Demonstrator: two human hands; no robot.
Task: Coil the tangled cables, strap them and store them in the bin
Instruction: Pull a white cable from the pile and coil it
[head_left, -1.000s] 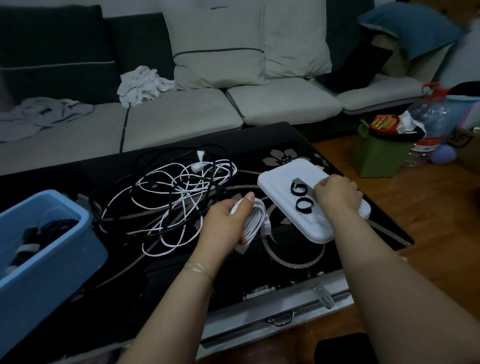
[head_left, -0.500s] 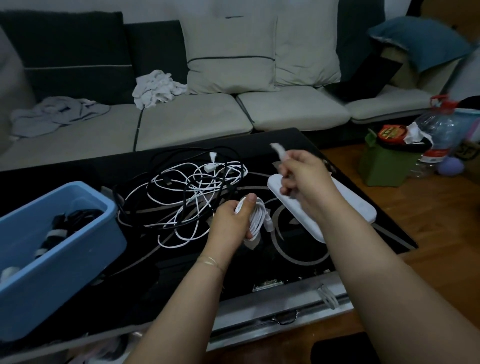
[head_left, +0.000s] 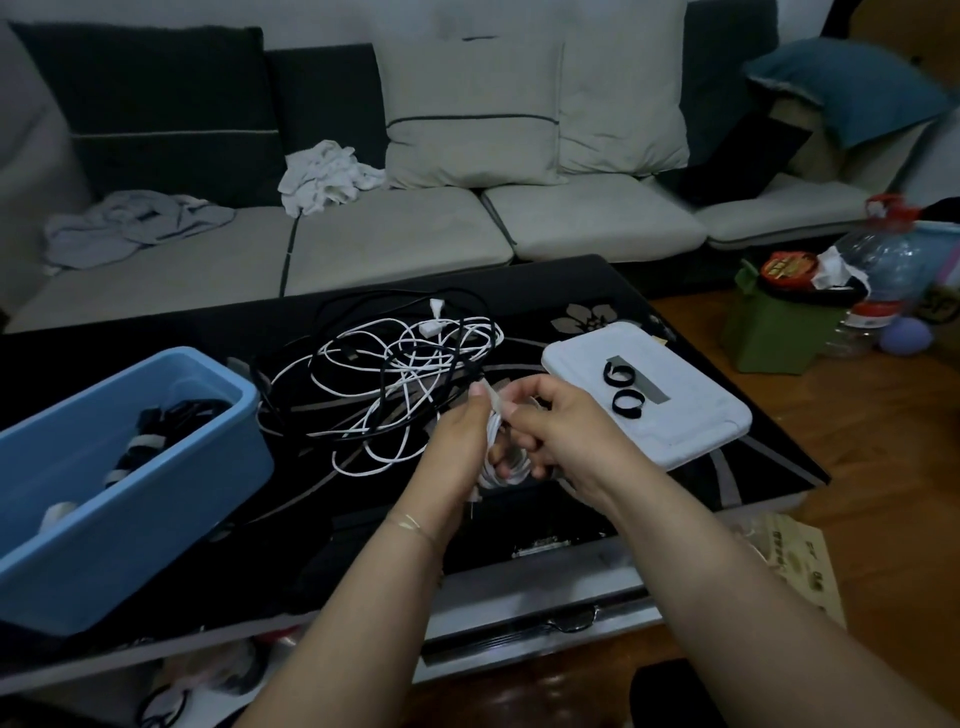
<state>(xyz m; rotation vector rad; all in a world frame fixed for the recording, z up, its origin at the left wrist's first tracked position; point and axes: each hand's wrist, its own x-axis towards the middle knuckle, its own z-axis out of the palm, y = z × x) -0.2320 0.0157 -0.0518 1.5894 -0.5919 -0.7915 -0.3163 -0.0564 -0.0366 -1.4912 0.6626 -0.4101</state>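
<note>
My left hand grips a coiled white cable above the black table. My right hand meets it from the right and pinches a pale strap against the coil. Behind the hands lies a tangle of white and black cables. The blue bin stands at the left with several strapped cables inside. On the right a white lid carries two black strap loops and a grey strip.
A sofa with cushions and crumpled clothes runs behind the table. On the wooden floor at the right stand a green bin and a plastic bottle. The table's metal front edge is close to me.
My right hand took a pale strap from the white lid, lifted it, then came down to the coil in my left hand. The left hand kept hold of the coil.
</note>
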